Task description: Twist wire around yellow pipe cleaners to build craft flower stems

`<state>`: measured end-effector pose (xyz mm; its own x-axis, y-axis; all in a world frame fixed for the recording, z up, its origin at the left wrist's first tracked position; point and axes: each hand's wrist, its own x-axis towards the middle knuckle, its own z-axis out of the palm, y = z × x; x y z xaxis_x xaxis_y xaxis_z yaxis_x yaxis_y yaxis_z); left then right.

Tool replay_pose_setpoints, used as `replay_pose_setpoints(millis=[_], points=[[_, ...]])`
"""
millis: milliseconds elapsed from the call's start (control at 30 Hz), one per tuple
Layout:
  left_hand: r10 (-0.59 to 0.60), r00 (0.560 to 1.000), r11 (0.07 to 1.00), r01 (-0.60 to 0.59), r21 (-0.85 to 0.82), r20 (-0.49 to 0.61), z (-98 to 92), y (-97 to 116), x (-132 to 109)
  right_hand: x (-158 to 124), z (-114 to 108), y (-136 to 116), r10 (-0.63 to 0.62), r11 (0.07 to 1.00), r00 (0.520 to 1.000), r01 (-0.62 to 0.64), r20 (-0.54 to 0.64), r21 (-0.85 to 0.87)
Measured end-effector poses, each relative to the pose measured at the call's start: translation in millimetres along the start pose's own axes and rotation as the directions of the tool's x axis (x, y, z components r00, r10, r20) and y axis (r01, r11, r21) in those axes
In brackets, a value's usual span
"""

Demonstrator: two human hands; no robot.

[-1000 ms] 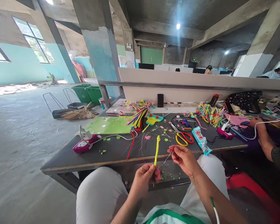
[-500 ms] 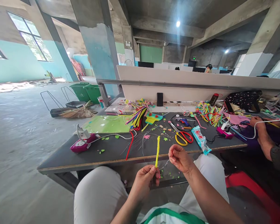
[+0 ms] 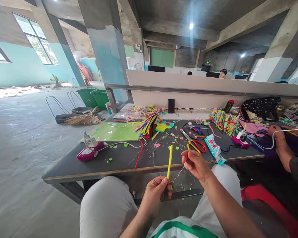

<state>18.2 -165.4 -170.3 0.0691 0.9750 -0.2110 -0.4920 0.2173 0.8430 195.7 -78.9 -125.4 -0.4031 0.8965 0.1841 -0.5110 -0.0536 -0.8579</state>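
Note:
My left hand (image 3: 157, 191) is closed, pinching the lower end of an upright yellow fuzzy stem (image 3: 170, 162), which looks like a wrapped pipe cleaner. A thin pale wire (image 3: 179, 174) runs from beside that grip up to my right hand (image 3: 195, 164). The thumb and fingers of the right hand are pressed together on the wire's other end, to the right of the stem. Just beyond the right hand, scissors (image 3: 200, 146) with red and yellow handles lie on the dark table (image 3: 72, 168). A red pipe cleaner (image 3: 139, 154) lies near the table's front edge.
Bundles of coloured pipe cleaners (image 3: 224, 121), a green sheet (image 3: 111, 131), a blue wrapper (image 3: 215, 150), a pink power strip (image 3: 89, 152) and a phone (image 3: 171, 105) are on the table. At the right, a co-worker's hand (image 3: 275, 130) is at work. Green bins (image 3: 99, 98) stand left.
The right hand has moved slightly up and right, and the wire between the hands now shows more plainly. The left hand still holds the yellow stem. The whole view has shifted a little.

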Motion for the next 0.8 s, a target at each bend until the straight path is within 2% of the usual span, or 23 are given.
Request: replay_pose_setpoints(millis=[100, 300, 467, 667, 800], points=[[-0.011, 1.0, 1.0, 0.011, 0.016, 0.01, -1.8, -1.6, 1.0, 6.1, -4.1, -23.8, 0.075, 0.995, 0.991, -0.067, 0.11, -0.072], [-0.018, 0.999, 1.0, 0.017, 0.017, 0.041, -4.3, -6.0, 3.5, 14.8, -5.6, -52.2, 0.188, 0.962, 0.963, -0.141, 0.192, -0.235], [-0.006, 0.998, 1.0, 0.005, 0.013, 0.062, -4.4, -7.3, 2.6, 19.4, -5.2, -51.9, 0.198, 0.951, 0.962, -0.142, 0.189, -0.273], [0.002, 0.999, 1.0, -0.002, -0.005, 0.048, -4.9, -7.8, 1.8, 22.3, -0.4, -42.6, 0.141, 0.971, 0.977, -0.105, 0.162, -0.215], [0.011, 0.998, 1.0, -0.011, -0.003, 0.057, -5.8, -8.2, 2.8, 22.4, 6.1, -42.3, 0.149, 0.973, 0.979, -0.119, 0.141, -0.198]])
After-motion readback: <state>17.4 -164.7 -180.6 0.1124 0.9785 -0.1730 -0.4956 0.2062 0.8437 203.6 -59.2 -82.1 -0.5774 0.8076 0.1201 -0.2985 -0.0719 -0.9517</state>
